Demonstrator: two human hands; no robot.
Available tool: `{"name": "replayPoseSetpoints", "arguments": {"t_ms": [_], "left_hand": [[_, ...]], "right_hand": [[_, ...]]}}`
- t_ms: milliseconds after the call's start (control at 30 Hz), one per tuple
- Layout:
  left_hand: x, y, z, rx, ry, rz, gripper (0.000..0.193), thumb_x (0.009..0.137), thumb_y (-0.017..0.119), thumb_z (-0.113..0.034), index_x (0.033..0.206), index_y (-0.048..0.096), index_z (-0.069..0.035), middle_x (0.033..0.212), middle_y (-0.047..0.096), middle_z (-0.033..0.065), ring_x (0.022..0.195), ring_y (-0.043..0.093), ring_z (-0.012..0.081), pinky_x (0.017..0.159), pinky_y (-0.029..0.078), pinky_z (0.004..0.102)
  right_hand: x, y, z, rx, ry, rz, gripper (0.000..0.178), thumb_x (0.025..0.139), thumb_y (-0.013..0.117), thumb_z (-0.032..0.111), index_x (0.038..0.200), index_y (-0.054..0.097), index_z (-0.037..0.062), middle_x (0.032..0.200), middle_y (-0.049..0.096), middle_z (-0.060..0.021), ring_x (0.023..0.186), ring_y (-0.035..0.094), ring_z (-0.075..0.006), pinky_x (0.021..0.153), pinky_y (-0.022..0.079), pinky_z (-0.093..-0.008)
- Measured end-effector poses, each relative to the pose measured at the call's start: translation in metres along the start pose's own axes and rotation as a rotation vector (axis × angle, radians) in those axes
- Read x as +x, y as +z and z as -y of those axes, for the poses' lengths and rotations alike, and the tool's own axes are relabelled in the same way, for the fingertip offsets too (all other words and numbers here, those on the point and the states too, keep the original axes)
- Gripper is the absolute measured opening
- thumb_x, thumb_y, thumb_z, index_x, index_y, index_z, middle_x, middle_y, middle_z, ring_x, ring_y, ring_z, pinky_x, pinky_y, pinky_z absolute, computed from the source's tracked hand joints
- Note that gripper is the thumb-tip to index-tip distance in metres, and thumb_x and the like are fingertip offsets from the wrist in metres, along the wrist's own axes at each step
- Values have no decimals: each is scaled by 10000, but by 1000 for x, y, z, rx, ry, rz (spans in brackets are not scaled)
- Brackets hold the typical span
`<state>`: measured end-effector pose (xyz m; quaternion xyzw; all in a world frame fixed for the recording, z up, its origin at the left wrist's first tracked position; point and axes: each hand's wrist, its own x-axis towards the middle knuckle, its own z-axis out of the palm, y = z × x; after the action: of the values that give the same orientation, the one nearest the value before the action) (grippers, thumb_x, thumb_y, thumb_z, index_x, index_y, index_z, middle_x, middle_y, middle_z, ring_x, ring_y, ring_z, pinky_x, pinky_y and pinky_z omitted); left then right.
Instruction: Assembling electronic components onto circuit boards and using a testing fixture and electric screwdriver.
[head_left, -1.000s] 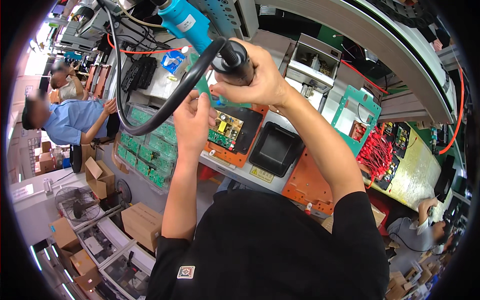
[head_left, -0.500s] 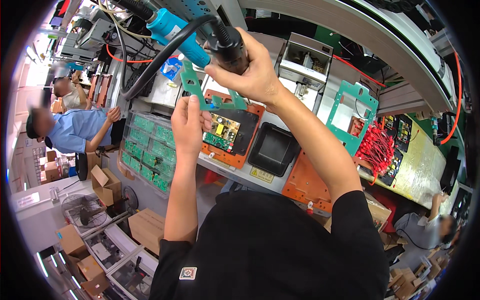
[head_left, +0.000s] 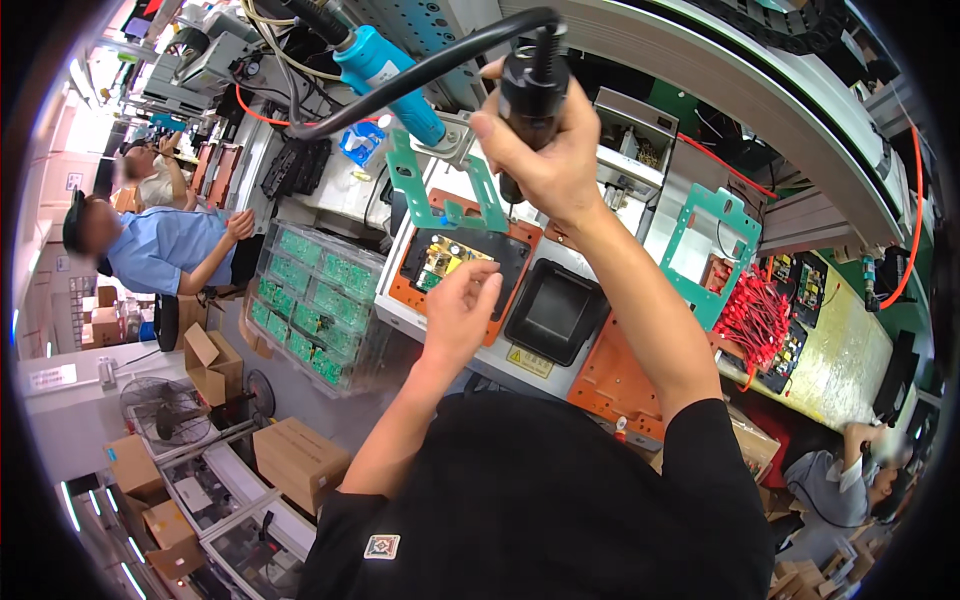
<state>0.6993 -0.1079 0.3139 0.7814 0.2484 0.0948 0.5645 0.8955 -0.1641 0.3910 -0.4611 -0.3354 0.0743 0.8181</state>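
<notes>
My right hand (head_left: 555, 155) is wrapped around a black, corded cylindrical tool that looks like an electric screwdriver (head_left: 532, 95), held upright above the bench. Beside it a green frame plate (head_left: 420, 200) stands raised and tilted over an orange fixture (head_left: 515, 240). In that fixture lies a black tray with a yellow-and-green circuit board (head_left: 440, 262), partly covered by my left hand. My left hand (head_left: 460, 310) hovers at the board's near side, its fingers loosely bent and apart, with nothing visible in them. A teal cylindrical tool (head_left: 400, 90) hangs behind the green frame.
Right of the fixture sit a black bin (head_left: 553, 312), another orange plate (head_left: 625, 375), a second green frame (head_left: 690, 250) and a heap of red wires (head_left: 750, 315). Clear trays of green boards (head_left: 320, 290) stand left. Co-workers are at far left and lower right.
My left hand has let go of the green frame and moved down and right toward the board. My right hand has carried the black tool right, away from the frame. The view has shifted slightly.
</notes>
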Motion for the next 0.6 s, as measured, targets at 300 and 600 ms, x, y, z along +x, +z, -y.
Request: {"name": "replayPoseSetpoints", "arguments": {"t_ms": [300,600], "left_hand": [[32,1,6,6,-95,-46,209,921,627,-106,1034,612,69,824,659,74,545,542,61,425,380,205],[54,-14,4,66,-236,-43,312,956,565,-187,848,651,92,538,569,74,384,472,90,389,371,234]], "right_hand": [[-10,-38,24,112,-137,-518,295,914,615,123,1142,454,28,705,524,-81,491,518,-171,451,457,-326],[-31,-26,-8,106,-85,-749,308,917,622,130,1129,424,27,718,510,-76,497,518,-164,471,466,-329]]}}
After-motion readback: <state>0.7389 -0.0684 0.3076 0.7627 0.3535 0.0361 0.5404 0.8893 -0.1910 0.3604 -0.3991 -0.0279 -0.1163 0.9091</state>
